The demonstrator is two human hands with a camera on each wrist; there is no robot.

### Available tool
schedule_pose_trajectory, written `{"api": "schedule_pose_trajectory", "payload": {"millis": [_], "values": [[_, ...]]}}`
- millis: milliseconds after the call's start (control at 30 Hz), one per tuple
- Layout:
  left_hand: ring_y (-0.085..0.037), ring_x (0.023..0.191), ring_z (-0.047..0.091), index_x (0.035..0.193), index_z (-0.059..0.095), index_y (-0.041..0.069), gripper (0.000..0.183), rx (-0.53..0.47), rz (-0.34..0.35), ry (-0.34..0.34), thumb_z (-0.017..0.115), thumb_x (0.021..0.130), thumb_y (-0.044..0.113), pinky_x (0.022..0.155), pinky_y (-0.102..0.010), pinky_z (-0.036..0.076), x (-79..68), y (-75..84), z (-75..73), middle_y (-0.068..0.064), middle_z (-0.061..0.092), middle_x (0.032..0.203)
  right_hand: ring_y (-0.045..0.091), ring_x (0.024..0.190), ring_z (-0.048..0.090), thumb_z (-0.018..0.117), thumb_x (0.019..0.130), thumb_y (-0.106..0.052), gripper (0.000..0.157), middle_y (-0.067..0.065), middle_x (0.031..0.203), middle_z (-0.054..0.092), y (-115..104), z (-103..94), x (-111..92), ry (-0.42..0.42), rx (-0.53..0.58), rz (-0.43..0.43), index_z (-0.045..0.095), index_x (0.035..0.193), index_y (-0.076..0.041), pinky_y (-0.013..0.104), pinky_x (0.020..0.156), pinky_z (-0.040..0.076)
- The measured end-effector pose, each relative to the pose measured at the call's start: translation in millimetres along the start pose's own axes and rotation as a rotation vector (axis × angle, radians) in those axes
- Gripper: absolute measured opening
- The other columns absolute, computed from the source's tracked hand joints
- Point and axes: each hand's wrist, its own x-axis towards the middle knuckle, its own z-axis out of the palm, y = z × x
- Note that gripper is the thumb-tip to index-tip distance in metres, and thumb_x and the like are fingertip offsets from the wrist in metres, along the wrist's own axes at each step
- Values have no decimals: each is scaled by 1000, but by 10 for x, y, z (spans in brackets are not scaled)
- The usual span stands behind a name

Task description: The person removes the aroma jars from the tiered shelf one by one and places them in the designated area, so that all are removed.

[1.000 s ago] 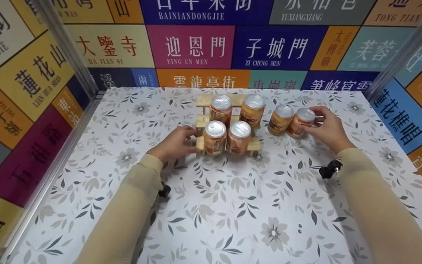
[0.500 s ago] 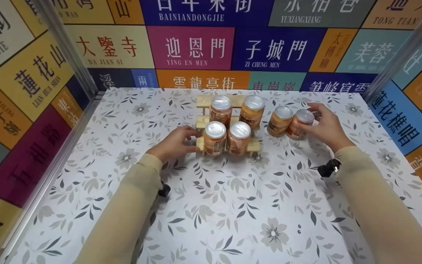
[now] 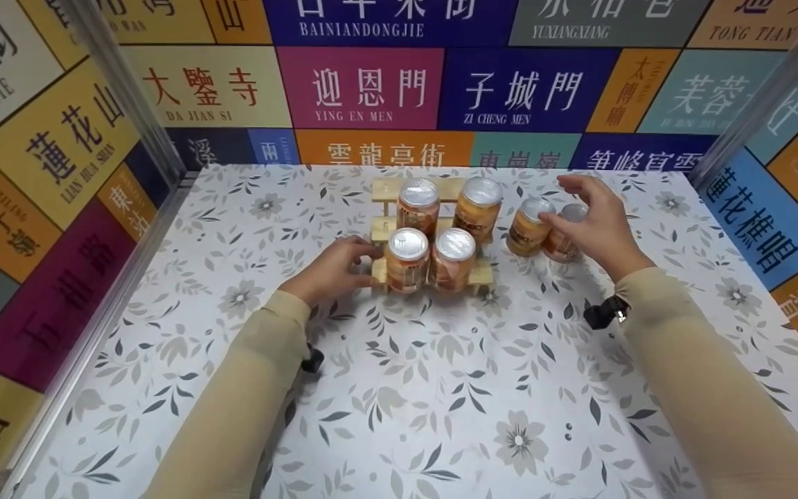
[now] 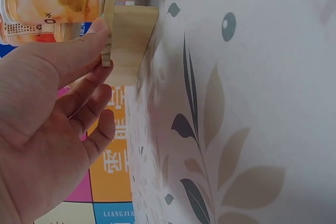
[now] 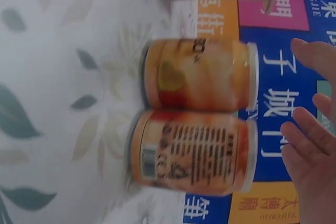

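Observation:
A small wooden tiered rack [image 3: 379,229] carries orange-labelled cans with silver lids: two on its lowest step, such as the front can [image 3: 407,267], and two more behind on the step above. My left hand [image 3: 333,272] pinches the left end of the lowest step; the left wrist view has its thumb [image 4: 97,30] on top and index finger below. Right of the rack, two cans stand upright side by side on the table, the left can [image 5: 197,74] and the right can [image 5: 191,153]. Over their lids hovers my right hand [image 3: 600,225], fingers spread and holding nothing, partly covering the right can.
The table [image 3: 440,416] has a white leaf-patterned cover. Behind it and along both sides rise panels [image 3: 364,90] of coloured signs, with metal posts [image 3: 139,97] at the back corners. A black wrist device [image 3: 607,313] sits below my right cuff.
My right hand has let go of the right-hand can and moved up and left over the two cans. The left hand stays at the rack, and the cans keep their places.

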Motion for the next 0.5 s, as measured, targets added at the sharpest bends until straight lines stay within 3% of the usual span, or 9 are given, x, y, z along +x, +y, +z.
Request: {"api": "schedule_pose_trajectory", "payload": {"millis": [133,300,500], "values": [[-30,121,57,135,66,10,50,4,0,-8,82,89,21,102,-42,50,-3,-2,4,-7,61,131,27,141,50,82,89,-36,65,8,145,58,-146,91,1,-16,94,-47,56,145,-17,49,121,36],[-30,122,56,137,65,11,51,7,-10,-15,81,90,22,103,-42,49,-12,-9,7,-7,59,132,23,136,54,83,88,-33,64,7,142,60,-341,209,-3,-94,230,-85,56,145,-19,42,122,37],[-28,121,56,137,65,8,51,40,15,-9,81,90,20,104,-42,49,-20,32,-4,-9,60,131,28,136,55,84,88,-21,67,10,143,58,-487,335,30,-163,364,-85,53,146,-13,40,121,40]]}}
